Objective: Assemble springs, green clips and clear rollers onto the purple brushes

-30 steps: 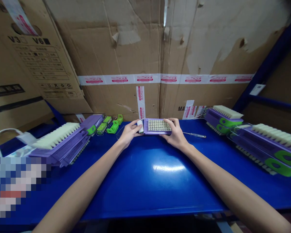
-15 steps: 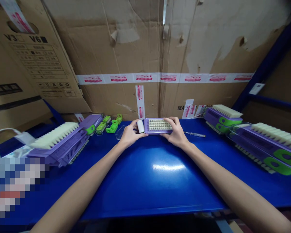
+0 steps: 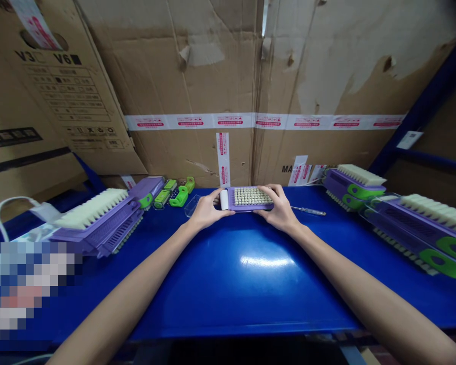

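At the back middle of the blue table, a purple brush block (image 3: 251,197) with rows of short cream tufts faces up toward me. My right hand (image 3: 279,209) grips its right end, thumb on the near edge and fingers over the far side. Against its left end stands a small white rounded piece (image 3: 224,199). My left hand (image 3: 207,209) is closed around that white piece, with the thumb along the near edge. Fingers partly hide both ends, so I cannot tell whether the two parts are fastened together.
Purple brushes (image 3: 95,230) with green ends lie left, beside small green parts (image 3: 180,196) and a clear plastic piece (image 3: 193,205). More purple brushes (image 3: 406,223) are stacked right. A screwdriver (image 3: 309,211) lies behind my right hand. Cardboard (image 3: 182,91) walls the back of the table (image 3: 220,294).
The white piece, tilted earlier, now stands straighter and closer against the brush block's left end. Both hands keep their hold. The whole view has shifted slightly.
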